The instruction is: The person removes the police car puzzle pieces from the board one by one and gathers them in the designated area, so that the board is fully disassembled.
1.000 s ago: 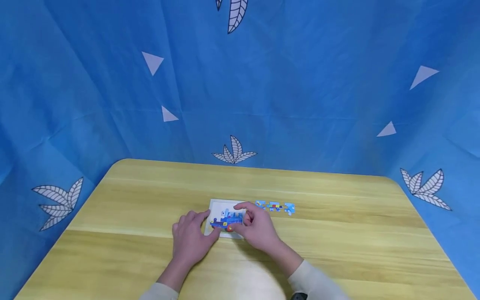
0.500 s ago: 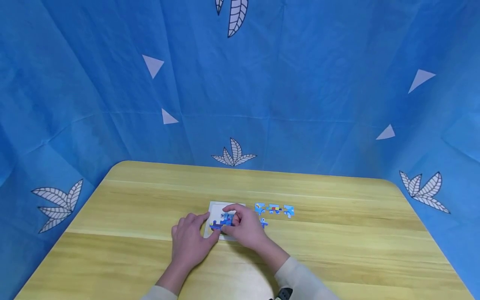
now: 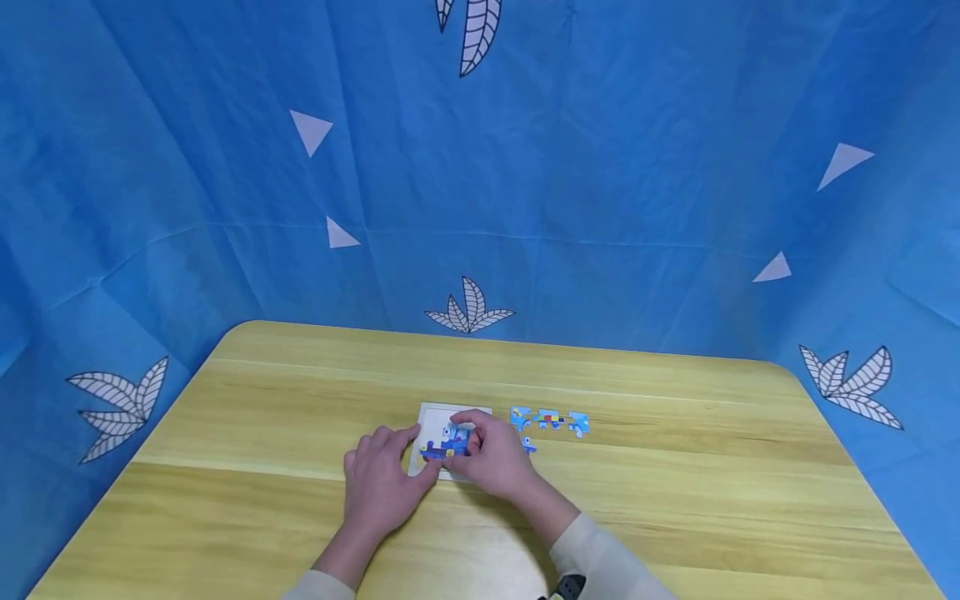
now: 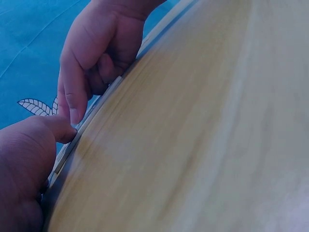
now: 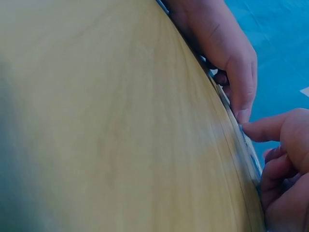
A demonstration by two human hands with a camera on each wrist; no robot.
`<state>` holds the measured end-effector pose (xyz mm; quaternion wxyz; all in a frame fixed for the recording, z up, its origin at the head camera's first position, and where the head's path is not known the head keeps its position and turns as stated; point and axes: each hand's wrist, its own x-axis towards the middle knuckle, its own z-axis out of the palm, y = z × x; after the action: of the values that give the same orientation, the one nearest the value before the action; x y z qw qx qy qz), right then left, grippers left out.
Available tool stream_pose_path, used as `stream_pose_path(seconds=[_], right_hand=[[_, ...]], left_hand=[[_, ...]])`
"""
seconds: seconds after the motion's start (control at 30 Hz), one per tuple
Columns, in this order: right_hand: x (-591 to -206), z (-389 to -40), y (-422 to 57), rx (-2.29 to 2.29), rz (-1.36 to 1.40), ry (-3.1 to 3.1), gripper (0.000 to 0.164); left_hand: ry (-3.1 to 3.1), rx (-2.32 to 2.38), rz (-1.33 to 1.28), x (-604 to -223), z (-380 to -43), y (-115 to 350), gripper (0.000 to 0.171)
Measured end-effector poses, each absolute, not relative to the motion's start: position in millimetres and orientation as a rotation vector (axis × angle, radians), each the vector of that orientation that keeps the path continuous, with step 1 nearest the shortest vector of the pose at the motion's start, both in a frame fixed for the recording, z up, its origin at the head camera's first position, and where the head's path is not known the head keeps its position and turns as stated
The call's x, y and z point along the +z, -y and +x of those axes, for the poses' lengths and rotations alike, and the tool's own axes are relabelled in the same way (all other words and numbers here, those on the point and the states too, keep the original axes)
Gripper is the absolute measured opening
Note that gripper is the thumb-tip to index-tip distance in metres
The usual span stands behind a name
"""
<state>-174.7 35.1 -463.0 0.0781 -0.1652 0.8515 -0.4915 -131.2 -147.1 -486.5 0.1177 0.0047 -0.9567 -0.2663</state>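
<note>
- Two hands, one puzzle board, at least four loose puzzle pieces; how many pieces already lie inside the board is too small to count.
- The puzzle board point(image 3: 432, 422) lies flat on the wooden tabletop point(image 3: 675, 467), between the hands, showing part of a blue train picture point(image 3: 437, 451).
- Three loose pieces stand in a row right of the board: a left one point(image 3: 519, 416), a middle one point(image 3: 549, 418) and a right one point(image 3: 578, 422). A fourth point(image 3: 528, 446) sits nearer the person, just beside the right hand.
- The left hand point(image 3: 384, 477) rests at the board's left side, back upward, thumb and index finger spread apart: index finger at the left edge, thumb at the near edge.
- The right hand point(image 3: 498, 460) reaches over the board's right part, thumb and index finger extended in an arch, the other fingers curled under. I cannot tell whether it pinches a piece.
- Two pale sleeves, left point(image 3: 322, 585) and right point(image 3: 611, 562); one dark watch point(image 3: 570, 587) at the right wrist.
- Behind, a blue cloth point(image 3: 622, 175) with four white triangles.
</note>
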Motion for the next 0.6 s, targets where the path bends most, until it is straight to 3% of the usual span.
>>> stream_pose_path(seconds=[0.6], right_hand=[[-458.5,-181.4,-37.0,-1.279,-0.464,-2.565,0.057]], left_hand=[[2.810,-0.797,0.016,-484.4,-129.6,146.4,0.057]])
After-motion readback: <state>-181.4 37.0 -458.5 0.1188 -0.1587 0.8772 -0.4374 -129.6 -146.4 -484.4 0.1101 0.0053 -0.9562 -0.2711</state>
